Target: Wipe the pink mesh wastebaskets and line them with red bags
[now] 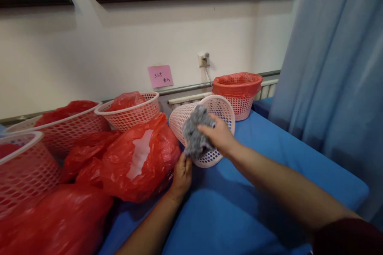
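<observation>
A fuzzy grey cloth (pixel 196 137) is bunched in my right hand (pixel 220 135), its fingers closed round it. The cloth is in front of a white perforated plastic basket (pixel 223 107), which lies tipped on its side with its mouth facing right and toward me. Low at the basket's left side is my left hand (pixel 182 173), fingers closed at its underside, partly hidden behind the cloth's lower end. A stuffed red plastic bag (pixel 119 167) with a white patch lies just left of my left hand.
A basket with a red liner (pixel 237 85) stands behind on the blue bed surface (pixel 284 159). More baskets (pixel 131 117) and red bags (pixel 56 219) crowd the left. A pink note (pixel 160 76) and a socket (pixel 204 60) are on the wall. A blue curtain (pixel 332 67) hangs right.
</observation>
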Demonstrator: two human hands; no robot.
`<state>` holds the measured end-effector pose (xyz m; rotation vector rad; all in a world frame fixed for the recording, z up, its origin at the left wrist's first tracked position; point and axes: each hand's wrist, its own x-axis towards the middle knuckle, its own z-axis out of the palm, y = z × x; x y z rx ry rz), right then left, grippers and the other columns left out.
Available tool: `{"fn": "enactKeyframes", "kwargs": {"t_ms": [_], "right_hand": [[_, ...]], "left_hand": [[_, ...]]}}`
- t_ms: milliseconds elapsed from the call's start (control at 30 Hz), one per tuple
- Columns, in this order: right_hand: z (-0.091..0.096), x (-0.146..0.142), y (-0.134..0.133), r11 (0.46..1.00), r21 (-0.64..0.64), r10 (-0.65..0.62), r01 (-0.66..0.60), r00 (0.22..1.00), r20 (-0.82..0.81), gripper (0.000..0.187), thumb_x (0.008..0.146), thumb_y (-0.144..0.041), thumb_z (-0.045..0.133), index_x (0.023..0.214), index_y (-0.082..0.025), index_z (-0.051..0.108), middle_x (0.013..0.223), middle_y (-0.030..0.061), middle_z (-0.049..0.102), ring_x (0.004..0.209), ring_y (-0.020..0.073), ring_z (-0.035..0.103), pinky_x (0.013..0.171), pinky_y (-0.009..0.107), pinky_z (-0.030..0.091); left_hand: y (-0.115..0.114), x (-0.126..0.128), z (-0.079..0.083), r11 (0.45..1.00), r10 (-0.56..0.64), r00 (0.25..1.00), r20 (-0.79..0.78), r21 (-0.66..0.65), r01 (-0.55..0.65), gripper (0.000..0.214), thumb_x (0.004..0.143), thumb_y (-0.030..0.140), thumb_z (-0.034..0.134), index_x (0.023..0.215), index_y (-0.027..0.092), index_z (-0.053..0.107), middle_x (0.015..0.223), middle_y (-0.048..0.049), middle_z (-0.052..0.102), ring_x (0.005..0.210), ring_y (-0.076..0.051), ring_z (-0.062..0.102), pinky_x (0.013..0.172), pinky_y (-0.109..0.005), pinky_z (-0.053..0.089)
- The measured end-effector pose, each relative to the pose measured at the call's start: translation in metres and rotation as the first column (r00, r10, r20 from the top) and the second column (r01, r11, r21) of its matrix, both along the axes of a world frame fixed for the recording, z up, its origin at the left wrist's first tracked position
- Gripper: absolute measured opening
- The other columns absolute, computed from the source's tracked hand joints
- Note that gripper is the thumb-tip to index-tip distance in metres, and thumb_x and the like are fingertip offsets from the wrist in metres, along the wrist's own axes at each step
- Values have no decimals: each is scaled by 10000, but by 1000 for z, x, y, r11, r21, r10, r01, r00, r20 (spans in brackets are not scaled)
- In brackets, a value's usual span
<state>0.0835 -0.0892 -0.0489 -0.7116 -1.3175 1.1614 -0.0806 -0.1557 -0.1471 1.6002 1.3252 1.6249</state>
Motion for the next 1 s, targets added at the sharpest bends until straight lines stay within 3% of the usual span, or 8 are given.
{"fn": "enactKeyframes", "kwargs": {"t_ms": [100,167,233,467,633,733,833,1000], "right_hand": [[23,21,60,970,6,-243,244,968,-66,346,783,-352,631,1077,-171,645,1020,59,754,887,205,715,821,353,583],[16,42,89,875,94,-482,475,837,259,351,804,-314,591,1111,-150,634,1023,80,741,908,217,704,842,358,571],[-6,64,102,826,184,-556,533,713,427,387,787,-250,601,1159,-143,628,1082,110,719,994,252,676,937,410,532],[-98,91,53,919,304,-393,249,556,732,312,737,-97,634,1022,-209,697,1111,100,653,886,216,651,838,340,512],[-118,55,-3,979,199,-185,39,580,793,327,710,-93,651,1009,-214,703,980,59,702,801,193,665,787,325,541],[-100,23,-28,997,-4,68,-83,790,609,352,705,-154,668,1047,-237,689,868,1,733,774,183,681,748,312,568],[-56,-3,-26,962,-201,206,-183,974,99,334,690,-249,711,1020,-221,670,811,-27,729,707,169,684,698,309,583],[18,3,44,987,-159,-89,19,891,-445,334,642,-299,729,950,-211,634,844,-14,734,766,182,716,761,335,605]], "left_hand": [[-2,-2,3,1000,21,997,-79,6,-21,376,944,532,592,757,206,576,685,32,508,642,-143,471,615,-253,427],[-2,-2,4,1000,25,995,-101,13,-23,355,948,516,588,781,202,580,709,32,512,654,-139,469,625,-250,423],[-1,-1,4,999,28,993,-114,21,-26,337,951,503,585,803,200,579,724,30,518,666,-139,476,635,-249,424],[2,2,5,999,39,990,-138,25,-36,316,958,481,567,825,195,577,719,34,511,654,-135,473,622,-246,413],[3,0,3,998,62,989,-137,27,-59,325,962,490,559,824,198,582,721,30,524,657,-139,475,624,-247,415],[3,-2,-1,997,70,989,-134,32,-66,328,969,493,546,825,200,585,744,22,549,684,-147,497,653,-253,428],[3,-4,-2,999,45,990,-134,31,-41,356,944,538,563,829,202,594,762,10,585,700,-161,525,659,-266,446],[-1,-5,2,998,49,987,-154,32,-45,369,946,512,581,742,207,544,684,31,511,630,-142,464,603,-256,406]]}}
